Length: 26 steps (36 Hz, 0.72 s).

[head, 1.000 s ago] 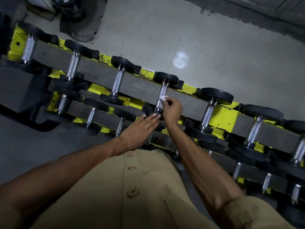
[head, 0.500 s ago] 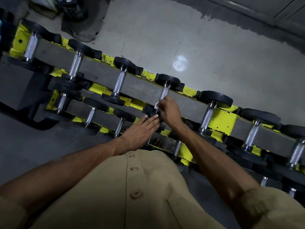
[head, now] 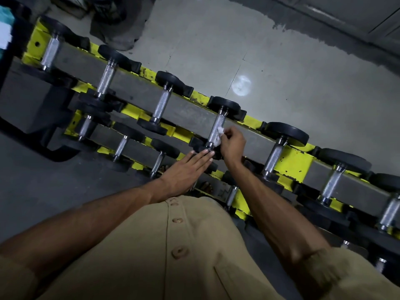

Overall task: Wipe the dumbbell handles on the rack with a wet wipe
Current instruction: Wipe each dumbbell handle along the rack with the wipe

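A yellow and grey rack runs diagonally across the floor with black-ended dumbbells on two tiers. My right hand pinches a small white wet wipe against the right side of the knurled steel handle of the middle dumbbell on the upper tier. My left hand lies flat with fingers straight, its fingertips on that dumbbell's near black end. More steel handles stand along the tier to the left and right.
Pale concrete floor lies beyond the rack, with a bright light spot. A dark heap of cloth sits at the top left. My tan shirt fills the bottom of the view. The lower tier holds smaller dumbbells.
My right hand slid the wipe down the handle toward its near end, then back up to the middle. My left hand stayed on the dumbbell's near end.
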### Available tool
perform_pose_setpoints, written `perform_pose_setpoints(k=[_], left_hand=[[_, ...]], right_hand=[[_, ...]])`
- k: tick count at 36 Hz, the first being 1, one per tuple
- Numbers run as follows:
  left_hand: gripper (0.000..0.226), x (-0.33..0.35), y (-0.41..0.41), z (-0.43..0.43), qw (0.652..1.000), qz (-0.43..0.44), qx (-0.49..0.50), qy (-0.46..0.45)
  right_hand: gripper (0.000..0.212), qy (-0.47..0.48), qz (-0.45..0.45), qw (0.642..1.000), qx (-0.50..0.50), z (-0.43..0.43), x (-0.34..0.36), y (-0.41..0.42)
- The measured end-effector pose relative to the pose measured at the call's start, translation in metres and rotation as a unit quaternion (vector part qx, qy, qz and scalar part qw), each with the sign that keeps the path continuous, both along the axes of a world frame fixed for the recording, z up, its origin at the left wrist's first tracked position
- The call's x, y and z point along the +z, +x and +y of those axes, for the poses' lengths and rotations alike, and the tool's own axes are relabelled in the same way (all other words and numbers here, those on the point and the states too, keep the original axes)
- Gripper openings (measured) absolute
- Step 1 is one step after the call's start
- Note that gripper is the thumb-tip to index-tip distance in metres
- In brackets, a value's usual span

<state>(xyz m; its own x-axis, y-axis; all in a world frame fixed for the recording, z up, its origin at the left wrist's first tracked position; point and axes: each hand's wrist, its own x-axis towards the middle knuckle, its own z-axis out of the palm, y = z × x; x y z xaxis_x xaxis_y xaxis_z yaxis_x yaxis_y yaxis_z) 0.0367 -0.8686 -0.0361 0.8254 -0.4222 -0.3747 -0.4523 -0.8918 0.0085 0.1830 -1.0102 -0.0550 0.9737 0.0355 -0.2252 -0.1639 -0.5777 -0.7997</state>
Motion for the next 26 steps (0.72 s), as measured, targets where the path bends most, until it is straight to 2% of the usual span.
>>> perform_pose_setpoints(k=[4, 8, 11, 13, 15, 18, 20, 22, 23, 26], left_hand=[[0.094, 0.001, 0.000, -0.003, 1.000, -0.004, 0.002, 0.002], [0.096, 0.002, 0.000, -0.007, 1.000, 0.001, 0.008, 0.001], [0.092, 0.003, -0.001, -0.008, 1.000, 0.007, 0.013, 0.004], [0.089, 0.005, -0.002, -0.008, 1.000, 0.018, 0.015, 0.007], [0.088, 0.005, -0.002, -0.007, 1.000, 0.021, 0.017, 0.009], [0.089, 0.004, -0.001, -0.006, 1.000, 0.019, 0.013, 0.010], [0.090, 0.001, 0.000, -0.004, 1.000, 0.016, 0.011, 0.004], [0.095, -0.002, 0.000, -0.005, 1.000, 0.008, 0.013, 0.002], [0.098, -0.003, -0.001, -0.005, 1.000, 0.005, 0.014, 0.001], [0.102, -0.007, -0.002, -0.007, 1.000, -0.003, 0.018, -0.005]], right_hand=[[0.010, 0.003, 0.005, 0.999, 0.052, -0.007, 0.006, -0.005], [0.006, -0.012, -0.059, 0.997, 0.046, 0.004, 0.013, 0.030], [0.008, -0.079, -0.091, 0.992, 0.042, 0.013, 0.016, 0.049], [0.009, -0.124, -0.112, 0.981, 0.103, 0.012, 0.017, 0.041], [0.011, -0.171, -0.135, 0.952, 0.214, 0.006, 0.015, 0.025], [0.015, -0.256, -0.151, 0.853, 0.429, -0.001, 0.013, 0.010], [0.021, -0.284, -0.152, 0.789, 0.524, -0.002, 0.023, 0.014], [0.020, -0.313, -0.180, 0.742, 0.565, -0.002, 0.035, 0.028], [0.020, -0.327, -0.200, 0.730, 0.566, -0.001, 0.041, 0.036], [0.023, -0.373, -0.231, 0.739, 0.512, 0.002, 0.055, 0.063]])
